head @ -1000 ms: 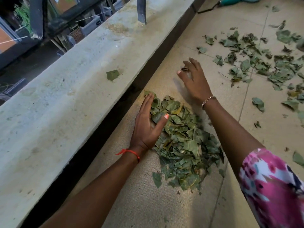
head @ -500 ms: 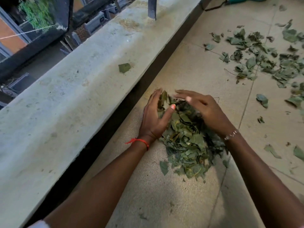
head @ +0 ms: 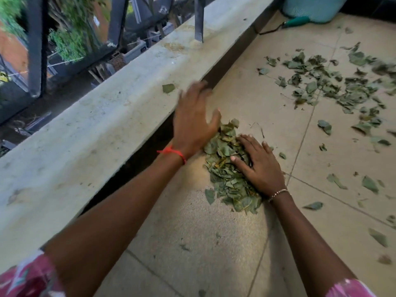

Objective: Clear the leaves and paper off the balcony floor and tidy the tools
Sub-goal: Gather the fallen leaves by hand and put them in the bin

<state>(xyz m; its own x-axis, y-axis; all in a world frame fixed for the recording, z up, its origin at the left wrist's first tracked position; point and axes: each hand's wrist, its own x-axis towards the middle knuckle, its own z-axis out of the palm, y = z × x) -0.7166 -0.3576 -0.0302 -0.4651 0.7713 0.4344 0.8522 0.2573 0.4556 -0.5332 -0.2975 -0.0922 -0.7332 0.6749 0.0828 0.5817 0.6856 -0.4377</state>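
Through the head camera, my right hand point(head: 259, 166) lies flat on the pile of leaves point(head: 225, 179), fingers spread and pressing down. My left hand point(head: 194, 118) is blurred at the pile's far left edge, fingers straight and apart, holding nothing. The pile sits on the floor tiles point(head: 192, 232), just beside the ledge point(head: 107, 116). Scattered leaves point(head: 334, 86) lie well apart to the right. A green-handled tool point(head: 296, 21) lies farther off.

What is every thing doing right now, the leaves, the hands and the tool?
right hand: flat, fingers spread, pressing the leaf pile.
left hand: open, blurred, beside the pile.
leaf pile: heaped on the floor.
scattered leaves: loose across the floor.
ledge leaf: lying alone on the ledge.
green-handled tool: lying on the floor, untouched.
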